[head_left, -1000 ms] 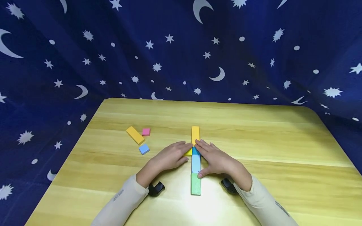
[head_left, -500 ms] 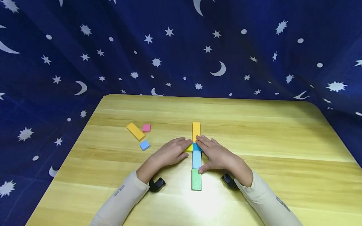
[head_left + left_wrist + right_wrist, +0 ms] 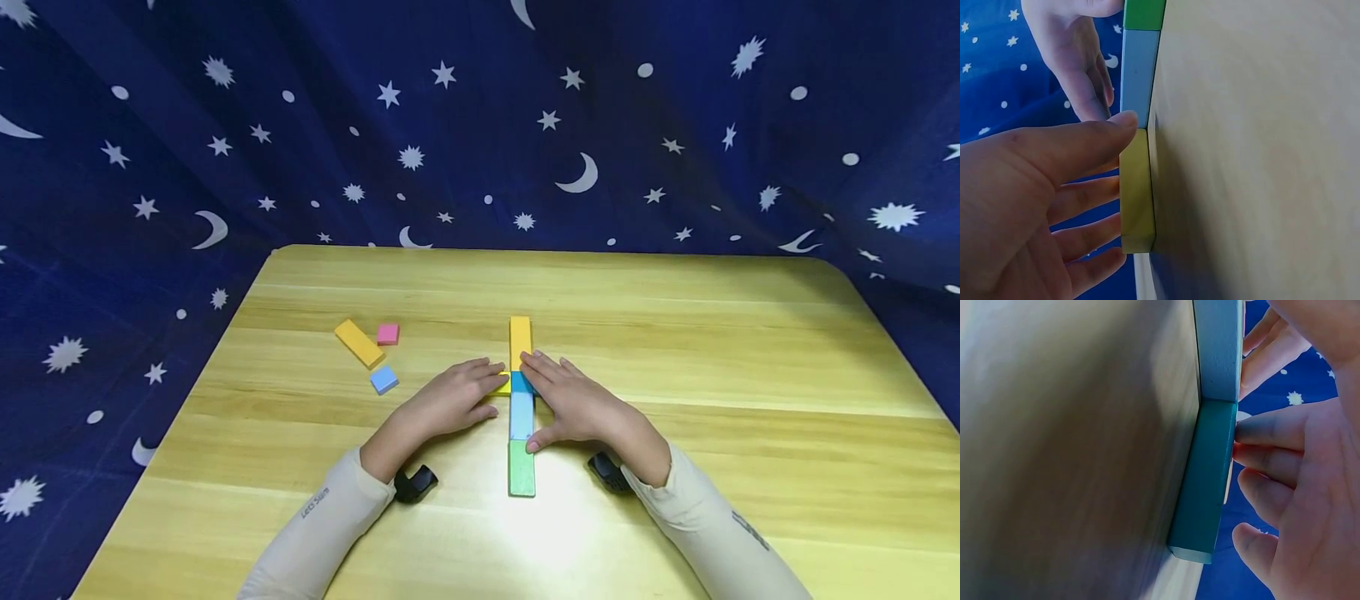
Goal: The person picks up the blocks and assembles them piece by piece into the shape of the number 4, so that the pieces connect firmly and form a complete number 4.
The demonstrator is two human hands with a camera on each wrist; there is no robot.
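Toward the left edge of the worktop, nearer its far edge than its near one, a long orange block lies aslant. Just right of its far half sits a pink square, and close by its near end a blue square.

Next comes my left hand, palm down, fingers nearly straight and a little parted. They rest along the top of the yellow block, which lies under them and points left from the middle of a cross. My left thumb reaches toward the corner where yellow meets the light blue block.

Down the middle, a second orange block points at the far edge; light blue runs toward the near edge, with the green block end to end below it.

The teal block points right, mostly beneath my right hand. Those fingers are extended, slightly spread, their tips along its top; my thumb stretches to the seam of light blue and green.
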